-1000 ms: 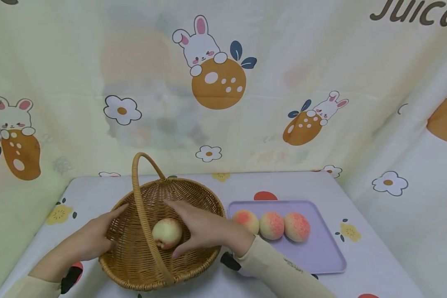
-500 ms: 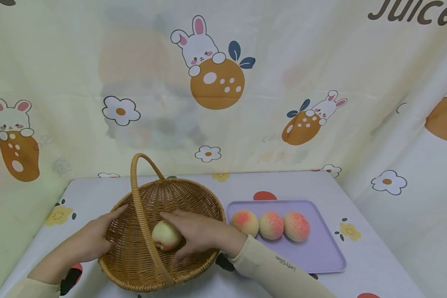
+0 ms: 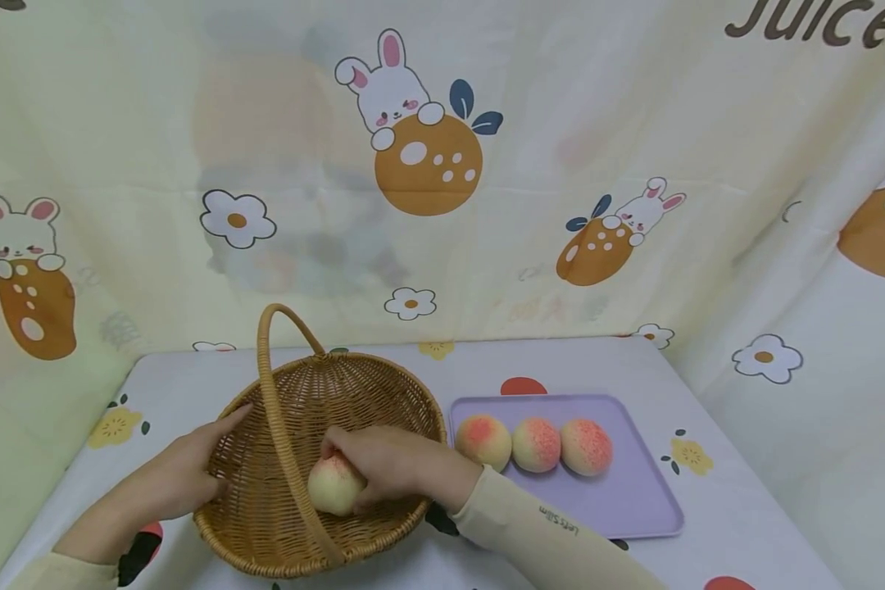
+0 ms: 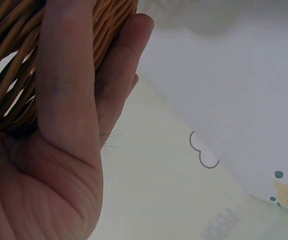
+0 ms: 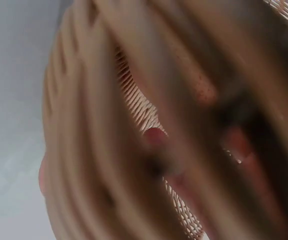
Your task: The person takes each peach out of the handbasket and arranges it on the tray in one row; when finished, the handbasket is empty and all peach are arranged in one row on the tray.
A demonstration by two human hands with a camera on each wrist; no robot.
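Inside the brown wicker basket, a pale peach with a reddish top is gripped by my right hand, fingers over its top and thumb at its lower side. At the basket's left side, my left hand holds the rim, its thumb over the edge. Long fingers lie along the outer weave in the left wrist view. Blurred basket strands cover most of the right wrist view, with bits of reddish skin between them.
Right of the basket lies a lilac tray bearing three peaches in a row. The basket's tall handle arches over its left half. A patterned cloth covers the table, with a printed curtain behind.
My right hand has closed around the peach, which has turned so its reddish top shows and shifted slightly right and nearer. The left hand stays at the basket's rim.
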